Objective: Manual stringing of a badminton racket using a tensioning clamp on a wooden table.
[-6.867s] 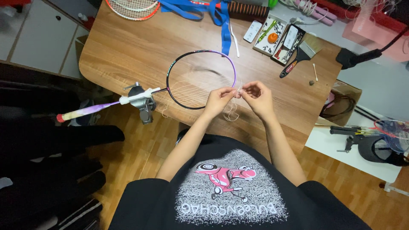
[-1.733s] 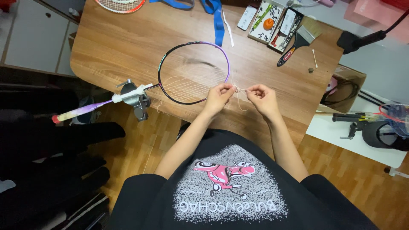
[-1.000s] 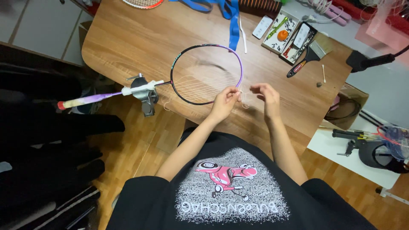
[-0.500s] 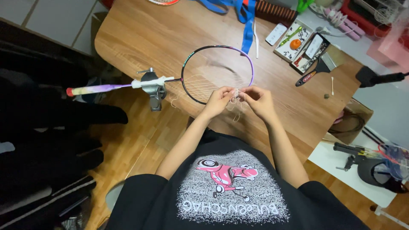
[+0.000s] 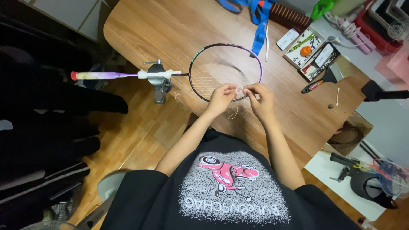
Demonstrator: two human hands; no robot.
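Wood desk (image 5: 179, 30): fills the upper middle of the head view.
Racket (image 5: 225, 71): centre frame, head flat on the desk, handle clamped in a vise (image 5: 159, 83) at left.
Left hand (image 5: 220, 97): pinching thin white string (image 5: 238, 94) at the frame's lower rim.
Right hand (image 5: 260, 99): pinching the same string, just beside the left.
Brush (image 5: 326, 79): right, well apart.

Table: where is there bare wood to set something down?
The table is bare across its far left, beyond the racket head, and along the near right edge, below the black brush. The far right corner is crowded with boxes and blue straps.
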